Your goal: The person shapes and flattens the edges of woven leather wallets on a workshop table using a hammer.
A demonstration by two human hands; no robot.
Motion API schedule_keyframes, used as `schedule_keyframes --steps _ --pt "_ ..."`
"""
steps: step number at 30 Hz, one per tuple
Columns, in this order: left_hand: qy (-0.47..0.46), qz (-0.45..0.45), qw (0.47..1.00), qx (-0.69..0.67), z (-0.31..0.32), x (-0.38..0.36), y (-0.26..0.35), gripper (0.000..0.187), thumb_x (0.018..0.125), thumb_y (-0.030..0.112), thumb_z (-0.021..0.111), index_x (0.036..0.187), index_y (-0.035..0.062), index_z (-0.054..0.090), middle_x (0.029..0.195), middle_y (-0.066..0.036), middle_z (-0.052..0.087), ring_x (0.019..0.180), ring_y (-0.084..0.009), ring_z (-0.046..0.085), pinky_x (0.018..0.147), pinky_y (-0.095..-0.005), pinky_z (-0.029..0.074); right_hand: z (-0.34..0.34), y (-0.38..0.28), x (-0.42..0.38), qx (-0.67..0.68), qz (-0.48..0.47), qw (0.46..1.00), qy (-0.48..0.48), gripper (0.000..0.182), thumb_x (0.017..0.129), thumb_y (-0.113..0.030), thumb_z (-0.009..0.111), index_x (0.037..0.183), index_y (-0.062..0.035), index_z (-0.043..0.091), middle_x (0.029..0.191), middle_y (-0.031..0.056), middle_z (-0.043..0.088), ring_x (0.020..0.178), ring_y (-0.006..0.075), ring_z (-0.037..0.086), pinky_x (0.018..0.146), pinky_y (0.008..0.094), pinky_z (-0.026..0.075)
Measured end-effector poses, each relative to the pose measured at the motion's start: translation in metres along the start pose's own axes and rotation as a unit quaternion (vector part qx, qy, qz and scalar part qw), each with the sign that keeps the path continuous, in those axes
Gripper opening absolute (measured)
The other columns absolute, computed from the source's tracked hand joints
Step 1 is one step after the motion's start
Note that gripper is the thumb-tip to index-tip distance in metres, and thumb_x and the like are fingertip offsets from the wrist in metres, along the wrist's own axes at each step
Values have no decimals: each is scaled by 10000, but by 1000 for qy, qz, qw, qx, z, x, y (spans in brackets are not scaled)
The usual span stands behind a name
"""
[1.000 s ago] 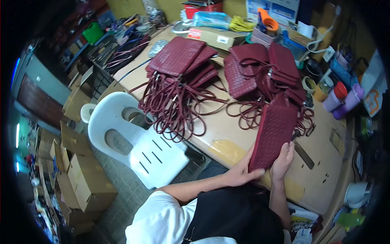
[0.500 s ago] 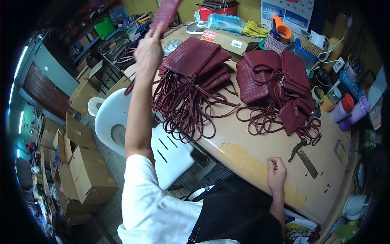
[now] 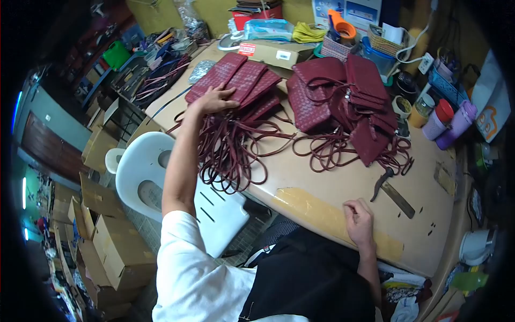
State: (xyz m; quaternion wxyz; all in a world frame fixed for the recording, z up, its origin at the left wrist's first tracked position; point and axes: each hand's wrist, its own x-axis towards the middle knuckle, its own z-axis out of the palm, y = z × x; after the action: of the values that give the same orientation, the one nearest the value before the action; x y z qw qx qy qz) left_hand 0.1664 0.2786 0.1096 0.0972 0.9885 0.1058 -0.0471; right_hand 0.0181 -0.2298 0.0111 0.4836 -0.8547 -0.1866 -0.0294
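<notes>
Left hand on the pouch pile, right hand idle at the near edge

Left hand (image 3: pixel 214 100) lies with fingers spread flat on the left stack of red woven pouches (image 3: pixel 241 86) near the surface's far left corner, gripping nothing; second pouch pile (image 3: pixel 343 96) beside it at the far edge; right hand (image 3: pixel 358 220), fingers loosely curled and empty, rests on the surface (image 3: pixel 300 172) at its near edge, near a hammer (image 3: pixel 380 182).

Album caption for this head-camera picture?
Left hand rests on a stack of maroon woven pouches; right hand on the table.
</notes>
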Motion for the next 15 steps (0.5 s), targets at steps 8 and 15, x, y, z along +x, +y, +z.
schedule_keyframes --steps 8,15 --pt "61 246 961 110 50 -59 121 403 900 432 576 1137 115 648 1082 -164 606 1121 -320 531 920 -481 398 -89 63 -25 -380 57 899 211 314 859 -143 606 1161 -65 569 1213 146 522 1174 331 462 1030 479 298" --pt "-127 183 935 275 13 -72 150 405 848 473 638 1039 127 726 912 -127 693 877 -292 675 797 -408 494 -92 67 -26 -369 93 903 201 356 847 -161 616 1178 -73 524 1201 130 523 1197 322 452 1039 475 290"
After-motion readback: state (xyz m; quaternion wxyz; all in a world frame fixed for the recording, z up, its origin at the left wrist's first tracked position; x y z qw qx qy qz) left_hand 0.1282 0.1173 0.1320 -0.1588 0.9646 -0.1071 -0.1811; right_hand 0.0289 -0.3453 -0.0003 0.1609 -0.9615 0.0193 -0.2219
